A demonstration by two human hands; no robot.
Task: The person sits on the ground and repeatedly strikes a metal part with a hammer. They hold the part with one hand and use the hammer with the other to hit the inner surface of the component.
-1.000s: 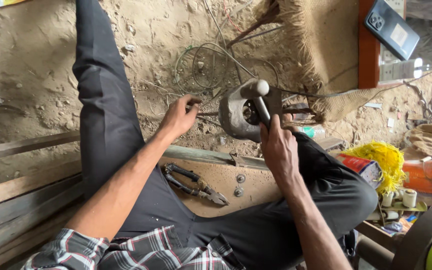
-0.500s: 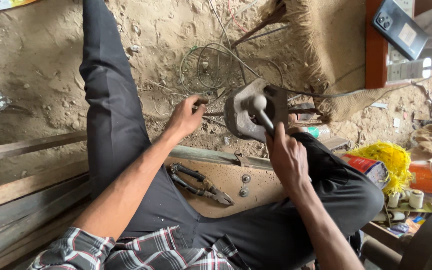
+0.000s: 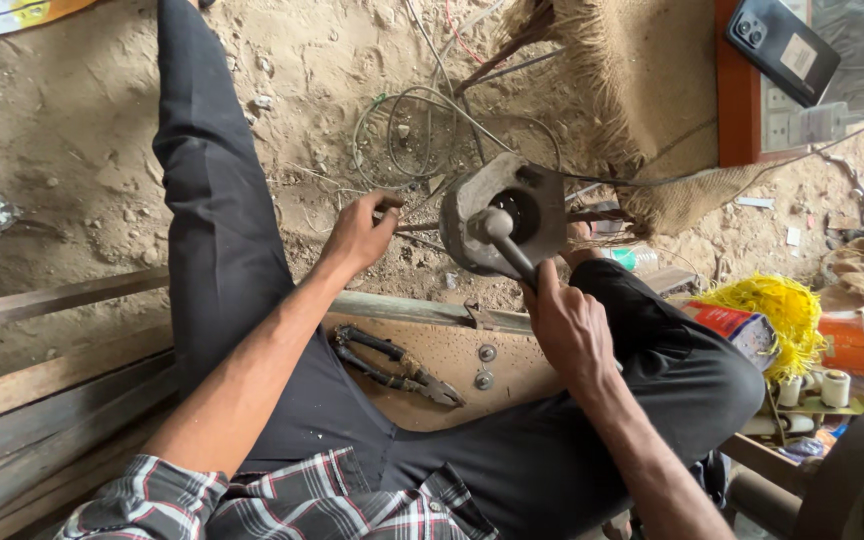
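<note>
Right grip [image 3: 567, 325] clenches hammer [image 3: 507, 240]; left [image 3: 357, 235] pinches rod [image 3: 422, 226].

Rough repair workshop w/ a bare dirt floor [image 3: 72, 130], person seated low on the ground. Signs of it: loose wire coils [image 3: 422, 130] in the sand, a grey metal motor housing [image 3: 507, 215] w/ a hammer [image 3: 507, 240] against it, black pliers [image 3: 397, 365] on a wooden board [image 3: 512, 385] w/ bolts. At right: small thread spools [image 3: 817, 388], yellow fibre bundle [image 3: 777, 310], burlap sacking [image 3: 632, 90], a phone [image 3: 782, 48] on an orange ledge.
</note>
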